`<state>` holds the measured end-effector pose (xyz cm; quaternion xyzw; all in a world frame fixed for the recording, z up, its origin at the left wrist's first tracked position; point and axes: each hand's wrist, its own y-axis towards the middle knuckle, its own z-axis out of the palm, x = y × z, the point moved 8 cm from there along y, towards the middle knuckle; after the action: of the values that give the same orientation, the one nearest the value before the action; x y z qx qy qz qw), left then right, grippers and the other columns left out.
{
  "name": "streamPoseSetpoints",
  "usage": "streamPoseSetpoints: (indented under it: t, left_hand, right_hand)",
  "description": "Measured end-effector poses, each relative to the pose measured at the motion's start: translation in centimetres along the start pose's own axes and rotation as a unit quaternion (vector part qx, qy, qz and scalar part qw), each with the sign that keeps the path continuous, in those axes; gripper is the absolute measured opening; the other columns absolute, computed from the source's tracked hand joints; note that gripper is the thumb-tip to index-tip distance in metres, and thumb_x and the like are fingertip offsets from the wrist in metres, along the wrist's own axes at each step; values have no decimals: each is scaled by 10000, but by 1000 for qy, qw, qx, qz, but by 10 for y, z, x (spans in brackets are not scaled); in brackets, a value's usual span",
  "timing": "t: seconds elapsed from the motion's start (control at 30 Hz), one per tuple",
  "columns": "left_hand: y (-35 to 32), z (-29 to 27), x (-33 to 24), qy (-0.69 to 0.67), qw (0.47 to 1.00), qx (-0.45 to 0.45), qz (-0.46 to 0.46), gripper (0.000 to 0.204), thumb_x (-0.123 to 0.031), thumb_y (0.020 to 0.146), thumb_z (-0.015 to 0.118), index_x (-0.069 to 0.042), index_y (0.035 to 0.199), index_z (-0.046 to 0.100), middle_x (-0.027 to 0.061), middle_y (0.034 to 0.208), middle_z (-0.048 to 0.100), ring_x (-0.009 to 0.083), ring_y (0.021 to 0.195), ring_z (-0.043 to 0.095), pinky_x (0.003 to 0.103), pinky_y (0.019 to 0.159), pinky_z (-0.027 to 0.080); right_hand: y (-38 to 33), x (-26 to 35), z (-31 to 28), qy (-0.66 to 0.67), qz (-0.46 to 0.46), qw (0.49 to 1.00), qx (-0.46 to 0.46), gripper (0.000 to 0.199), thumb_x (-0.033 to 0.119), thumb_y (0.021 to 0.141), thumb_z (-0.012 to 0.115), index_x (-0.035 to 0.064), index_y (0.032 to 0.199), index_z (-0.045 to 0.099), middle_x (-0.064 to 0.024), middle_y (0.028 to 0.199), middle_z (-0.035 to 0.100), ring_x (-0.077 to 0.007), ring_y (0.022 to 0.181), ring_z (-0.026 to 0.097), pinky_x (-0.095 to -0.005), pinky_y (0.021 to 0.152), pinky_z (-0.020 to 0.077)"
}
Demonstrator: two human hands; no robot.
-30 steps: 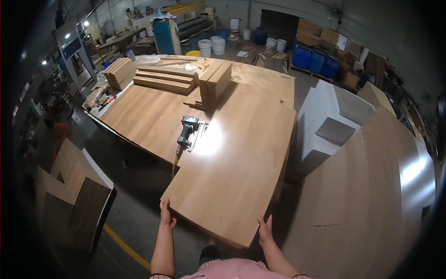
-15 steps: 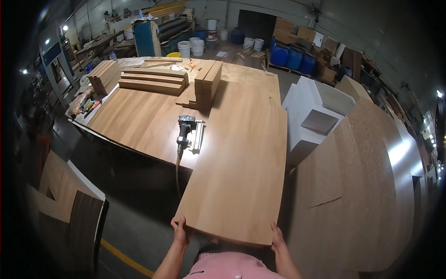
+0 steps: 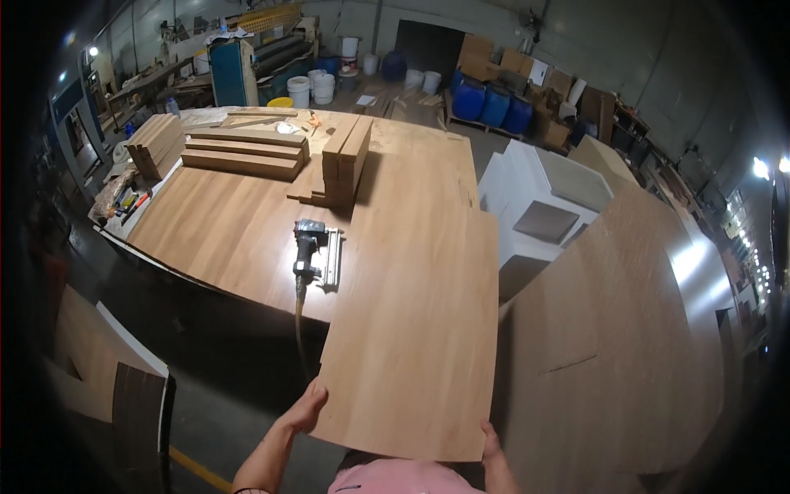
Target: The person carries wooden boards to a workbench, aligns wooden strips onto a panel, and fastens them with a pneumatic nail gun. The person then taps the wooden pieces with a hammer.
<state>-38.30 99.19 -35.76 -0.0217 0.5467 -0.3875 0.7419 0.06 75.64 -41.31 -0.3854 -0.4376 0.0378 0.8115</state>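
A long wood-grain board (image 3: 411,329) reaches from close to my body out over the worktable, its far part lying on the table. My left hand (image 3: 309,407) grips its left edge near the close corner, thumb on top. At the opposite near corner my right hand (image 3: 491,443) holds the right edge; most of its fingers are hidden beneath. Just left of the board a black and silver nail gun (image 3: 309,251) lies on the wood-grain tabletop (image 3: 222,218), its air hose (image 3: 299,333) hanging over the table's front edge.
Stacked wood strips (image 3: 243,152) and a taller strip stack (image 3: 341,165) stand on the table's far half. To the right are a white cabinet-like piece (image 3: 535,198) and a large leaning panel (image 3: 609,329). More panels (image 3: 99,354) stand at left. Blue drums (image 3: 494,107) line the back.
The board has come closer to my body, and my left hand now sits farther up its left edge. The view has shifted slightly. The nail gun stays on the table.
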Motion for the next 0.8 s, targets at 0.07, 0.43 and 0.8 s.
streamPoseSetpoints:
  t: [0.07,0.43,0.8]
  left_hand:
    - [5,10,-6,-61,997,23,37,890,-568,930,612,-117,1600,237,46,1615,339,230,1477,317,409,1210,248]
    - [80,38,-59,-94,992,-50,72,520,-250,1073,395,29,1511,368,120,1555,427,231,1433,384,356,1206,257]
    - [175,19,-152,-20,994,-99,40,617,-382,1073,409,58,1504,371,227,1575,366,293,1459,360,379,1221,241]
  right_hand:
    - [9,-2,-2,33,-27,999,22,677,425,976,487,9,1502,393,-167,1464,519,-319,1331,509,-451,1111,414]
    - [74,145,42,-14,-55,997,54,661,436,977,483,-13,1461,437,-179,1422,548,-313,1291,545,-441,1085,441]
    - [171,250,87,-116,-86,986,84,591,451,1053,400,-20,1385,533,-149,1369,603,-298,1261,557,-409,1070,431]
